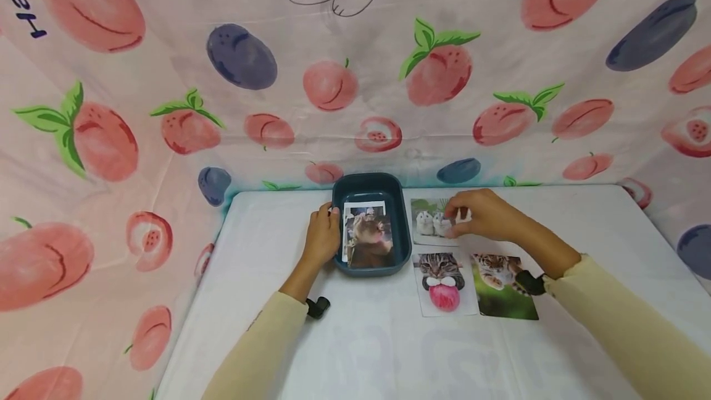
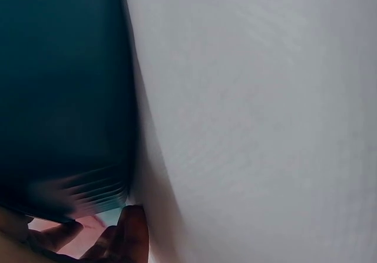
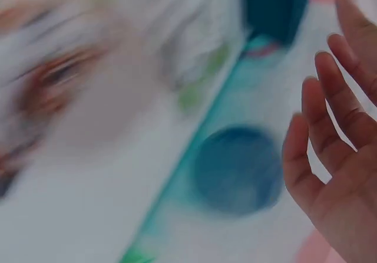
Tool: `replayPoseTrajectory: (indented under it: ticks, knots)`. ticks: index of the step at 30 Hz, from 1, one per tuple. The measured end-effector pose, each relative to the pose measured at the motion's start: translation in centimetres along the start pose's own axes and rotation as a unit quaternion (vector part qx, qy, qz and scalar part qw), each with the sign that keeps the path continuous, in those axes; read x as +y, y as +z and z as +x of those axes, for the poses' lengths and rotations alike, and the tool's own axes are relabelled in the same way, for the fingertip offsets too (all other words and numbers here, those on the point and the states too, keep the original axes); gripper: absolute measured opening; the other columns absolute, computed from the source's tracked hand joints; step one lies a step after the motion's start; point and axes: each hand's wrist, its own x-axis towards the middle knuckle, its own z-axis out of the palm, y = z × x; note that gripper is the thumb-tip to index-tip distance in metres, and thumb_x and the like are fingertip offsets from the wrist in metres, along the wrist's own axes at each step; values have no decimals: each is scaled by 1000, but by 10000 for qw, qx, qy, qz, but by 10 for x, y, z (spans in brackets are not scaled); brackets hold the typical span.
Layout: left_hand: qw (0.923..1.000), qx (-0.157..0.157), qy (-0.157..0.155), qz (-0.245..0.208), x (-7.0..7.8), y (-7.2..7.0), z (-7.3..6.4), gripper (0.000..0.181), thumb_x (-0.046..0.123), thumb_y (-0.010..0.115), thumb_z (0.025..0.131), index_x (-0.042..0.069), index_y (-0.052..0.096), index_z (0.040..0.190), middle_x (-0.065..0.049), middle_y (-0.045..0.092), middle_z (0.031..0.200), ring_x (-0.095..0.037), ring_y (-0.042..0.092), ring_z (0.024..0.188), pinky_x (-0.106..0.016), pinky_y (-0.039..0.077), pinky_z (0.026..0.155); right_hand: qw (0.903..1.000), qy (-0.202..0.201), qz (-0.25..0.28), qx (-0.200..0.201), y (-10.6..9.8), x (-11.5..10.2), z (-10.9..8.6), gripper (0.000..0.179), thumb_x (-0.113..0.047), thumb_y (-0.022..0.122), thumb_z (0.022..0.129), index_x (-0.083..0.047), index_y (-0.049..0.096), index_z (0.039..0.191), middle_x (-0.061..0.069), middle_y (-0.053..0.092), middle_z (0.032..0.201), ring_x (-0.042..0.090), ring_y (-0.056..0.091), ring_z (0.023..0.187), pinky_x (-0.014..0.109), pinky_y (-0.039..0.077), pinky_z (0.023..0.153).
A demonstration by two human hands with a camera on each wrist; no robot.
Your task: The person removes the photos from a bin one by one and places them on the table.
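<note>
Left hand (image 1: 322,233) grips left side of bin (image 1: 368,271). Right hand (image 1: 489,216), half open, holds nothing, over hamster card (image 1: 424,224) right of bin. Cat card (image 1: 444,283), tiger card (image 1: 507,296) also right.

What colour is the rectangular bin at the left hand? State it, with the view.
The rectangular bin is dark teal, seen best in the head view.

From above, the head view looks forward and down over the counter (image 1: 355,344) to the cloth (image 1: 366,48) behind, the left wrist's faces the tray (image 2: 65,98) up close, and the right wrist's looks aslant across the counter's far edge, all three sharing the tray.
</note>
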Motion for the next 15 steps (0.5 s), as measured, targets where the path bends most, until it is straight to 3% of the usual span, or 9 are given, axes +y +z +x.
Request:
replayPoseTrajectory:
  ticks: [3, 7, 15]
  knots:
    - [10000, 5, -53, -7, 0, 0, 0, 53, 36, 34, 112, 2, 41, 153, -27, 49, 141, -40, 52, 130, -54, 39, 115, 9989, -216, 383, -163, -3, -27, 35, 33, -32, 87, 81, -19, 74, 108, -4, 72, 102, 17, 67, 92, 36, 57, 78]
    - [10000, 73, 10, -1, 0, -1, 0, 52, 35, 35, 112, 2, 42, 152, -28, 50, 139, -40, 53, 129, -54, 40, 113, 9969, -188, 589, -493, 2, -52, 82, 40, -40, 84, 83, -18, 72, 114, -1, 73, 108, 16, 67, 97, 39, 55, 86]
    - [9998, 110, 152, -13, 0, 1, 1, 50, 32, 36, 112, 0, 45, 150, -29, 52, 136, -41, 54, 126, -54, 41, 111, 9965, -206, 381, -716, 31, -79, 151, 36, -39, 84, 84, -14, 76, 110, 4, 75, 106, 19, 67, 93, 38, 55, 87]
